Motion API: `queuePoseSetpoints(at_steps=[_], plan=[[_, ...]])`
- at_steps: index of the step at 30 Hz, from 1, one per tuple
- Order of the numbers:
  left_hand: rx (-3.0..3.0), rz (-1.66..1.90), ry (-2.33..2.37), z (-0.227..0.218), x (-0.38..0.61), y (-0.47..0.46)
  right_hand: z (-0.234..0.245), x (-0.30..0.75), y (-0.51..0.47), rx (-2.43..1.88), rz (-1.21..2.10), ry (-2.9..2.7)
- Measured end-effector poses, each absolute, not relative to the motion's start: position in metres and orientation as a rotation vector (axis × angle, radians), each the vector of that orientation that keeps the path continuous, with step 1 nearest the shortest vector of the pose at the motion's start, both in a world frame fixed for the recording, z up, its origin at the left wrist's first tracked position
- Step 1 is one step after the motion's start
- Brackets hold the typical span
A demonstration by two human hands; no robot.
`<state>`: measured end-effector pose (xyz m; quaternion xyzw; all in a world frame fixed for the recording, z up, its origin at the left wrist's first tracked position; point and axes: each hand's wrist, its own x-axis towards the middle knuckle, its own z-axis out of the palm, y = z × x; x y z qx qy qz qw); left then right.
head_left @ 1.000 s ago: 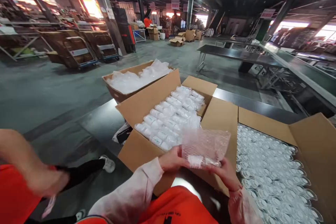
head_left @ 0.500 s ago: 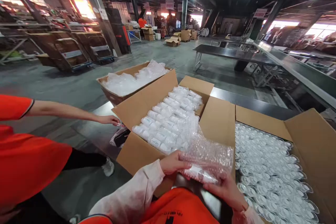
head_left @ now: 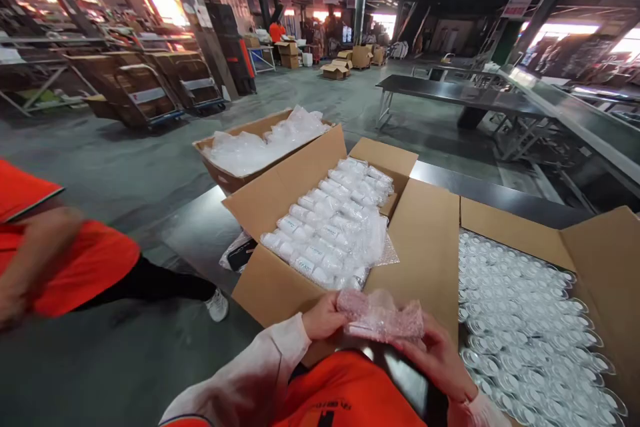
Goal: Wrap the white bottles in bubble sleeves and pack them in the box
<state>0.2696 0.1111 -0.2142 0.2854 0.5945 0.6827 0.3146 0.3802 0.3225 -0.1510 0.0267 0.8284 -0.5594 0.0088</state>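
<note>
A small bundle rolled in bubble wrap [head_left: 381, 319] lies between both my hands, low in the middle of the view. My left hand [head_left: 320, 317] pinches its left end with the fingers closed. Around the bundle's right end and underside curl the fingers of my right hand [head_left: 440, 363]. Just behind it stands an open cardboard box [head_left: 280, 293] packed with several wrapped white items [head_left: 325, 227]. A second open box [head_left: 595, 247] to the right holds rows of clear glass pieces [head_left: 520, 320].
A third box of clear plastic bags [head_left: 260, 147] sits at the far left of the dark table [head_left: 200, 233]. A person in an orange shirt [head_left: 75, 260] moves at the left. Metal tables [head_left: 465, 97] stand at the back right, carts [head_left: 150, 87] at the back left.
The bubble wrap, a loose open sheet a second ago, is now rolled tight into a small bundle between my hands. The person at the left drew their arm back from the table.
</note>
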Motion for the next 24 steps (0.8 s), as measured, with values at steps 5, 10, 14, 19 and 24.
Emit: queuePoseSetpoints(at_steps=[5, 10, 14, 19, 24], plan=[[1.361, 1.597, 1.890, -0.209, 0.272, 0.097, -0.171, 0.371, 0.310, 0.590, -2.004, 2.255], [1.178, 1.607, 2.145, -0.210, 0.238, 0.081, -0.184, 0.340, 0.297, 0.331, -2.018, 2.191], [0.650, 1.329, 2.310, -0.207, 0.161, 0.068, -0.199, 0.289, 0.295, 0.126, -1.635, 2.568], [0.570, 0.613, 2.805, -0.213, 0.112, 0.084, -0.212, 0.226, 0.314, 0.256, -1.174, 2.936], [0.831, 0.416, 2.812, -0.235, 0.121, 0.110, -0.223, 0.194, 0.330, 0.362, -1.095, 3.000]])
